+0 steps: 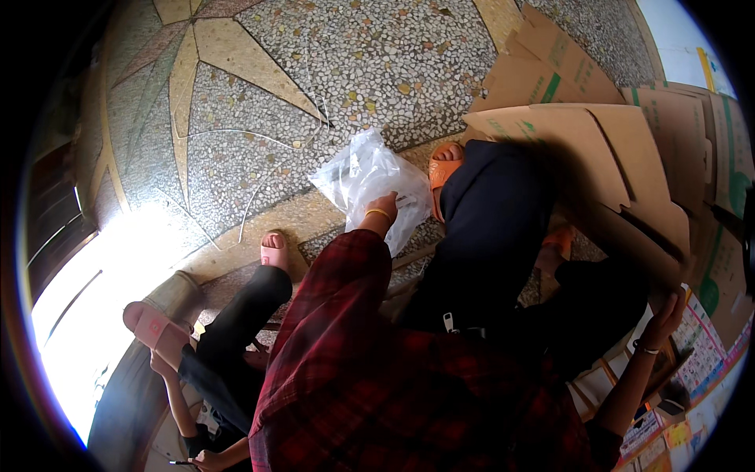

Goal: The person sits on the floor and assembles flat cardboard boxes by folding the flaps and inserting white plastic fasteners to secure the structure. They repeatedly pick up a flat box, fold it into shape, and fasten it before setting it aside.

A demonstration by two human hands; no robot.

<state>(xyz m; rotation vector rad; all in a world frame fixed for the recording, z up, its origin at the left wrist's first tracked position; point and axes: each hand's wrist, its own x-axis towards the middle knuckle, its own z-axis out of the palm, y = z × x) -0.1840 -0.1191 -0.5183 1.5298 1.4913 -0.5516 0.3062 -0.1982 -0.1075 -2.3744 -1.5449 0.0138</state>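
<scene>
My left hand [384,206], with a yellow band at the wrist, reaches down to a crumpled clear plastic bag [358,173] on the floor. Its fingers are closed on the bag and partly hidden by the film. Out at the far right, my right hand [667,316] wears a bracelet and has its fingers at the lower corner of a brown cardboard sheet [621,228]. The lower edge of that sheet is blurred, and part of the grip is hidden behind it.
More flattened cardboard [543,67] leans at the right. White string [236,132] trails over the speckled stone floor [259,94]. My orange slipper [442,171] stands beside the bag. At the left sits another person in pink slippers [274,256], one hand [211,460] around a thin dark object.
</scene>
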